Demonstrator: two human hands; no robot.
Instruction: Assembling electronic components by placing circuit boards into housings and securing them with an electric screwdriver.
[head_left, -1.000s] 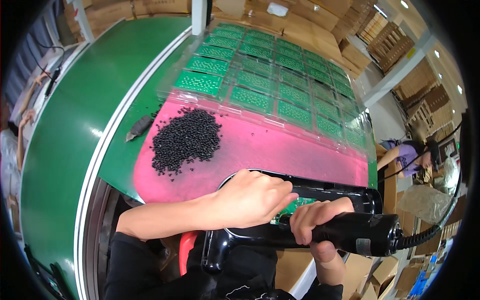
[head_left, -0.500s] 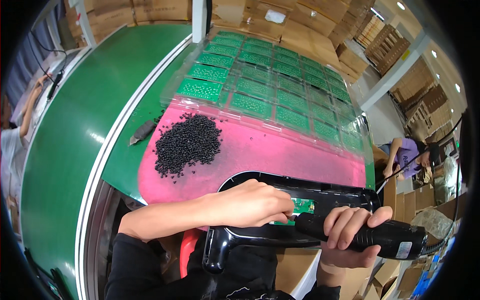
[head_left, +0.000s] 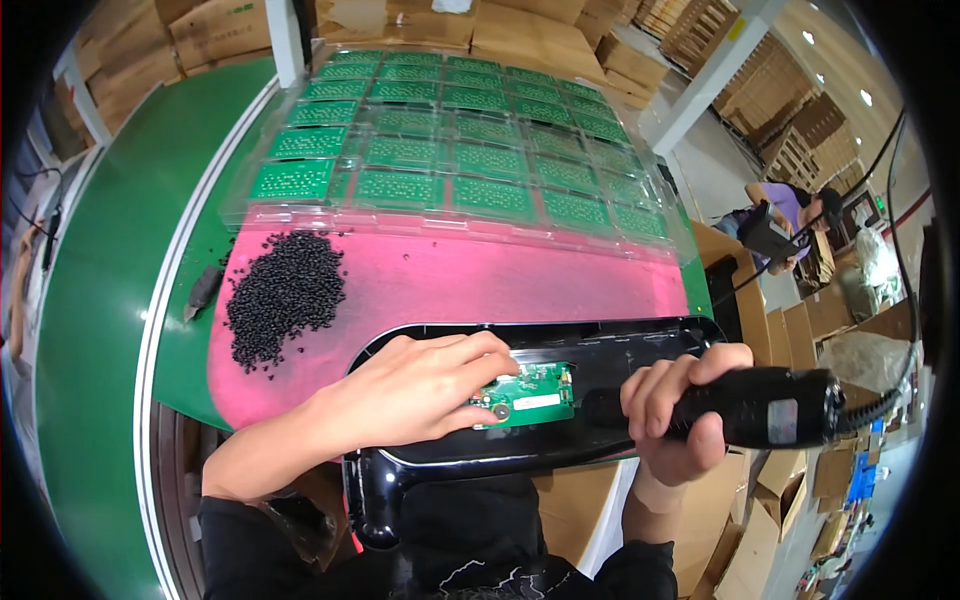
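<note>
A green circuit board lies inside a long black plastic housing in front of me. My left hand is over the board's left end, its thumb at the near side and its curled fingers toward the far side, gripping it. My right hand is wrapped around a black electric screwdriver, held level with its nose pointing left over the board's right end. The screwdriver's tip is too dark to make out against the housing.
A heap of small black screws lies on the pink mat. Beyond it, clear trays hold several green boards. A green conveyor belt runs along the left. Cardboard boxes stand at right; a person in purple is farther off.
My left hand has drawn back left from the screwdriver's tip and spread onto the board. The screwdriver has shifted away to the right of it, uncovering more board. The whole view has turned somewhat.
</note>
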